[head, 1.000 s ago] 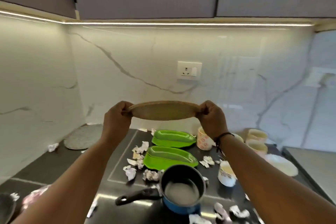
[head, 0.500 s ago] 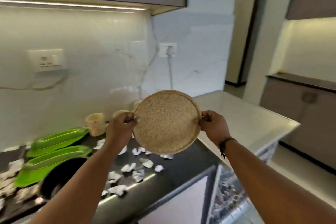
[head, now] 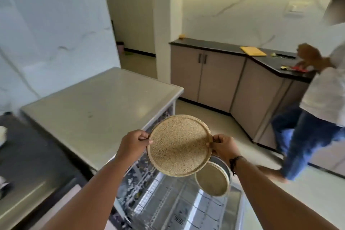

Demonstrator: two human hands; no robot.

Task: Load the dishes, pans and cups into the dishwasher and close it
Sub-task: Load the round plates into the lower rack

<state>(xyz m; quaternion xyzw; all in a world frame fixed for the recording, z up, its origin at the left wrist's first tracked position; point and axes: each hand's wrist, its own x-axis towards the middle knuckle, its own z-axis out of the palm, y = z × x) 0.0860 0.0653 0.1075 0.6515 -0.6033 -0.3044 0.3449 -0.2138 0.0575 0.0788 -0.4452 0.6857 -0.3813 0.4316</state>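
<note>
Both my arms reach forward and slightly down, forearms converging toward the middle of the view. My left hand (head: 134, 144) grips the left rim of a round speckled tan plate (head: 179, 144), fingers curled over the edge; my right hand (head: 224, 145) pinches the opposite rim, a dark band at its wrist. The plate is held in the air, tilted so its face is toward me, above the open dishwasher (head: 168, 201). A second, smaller tan plate (head: 211, 180) stands tilted in the rack just below and right of the held one. A pale counter (head: 93, 108) lies to the left. Another person (head: 317, 108) stands at the far right.
</note>
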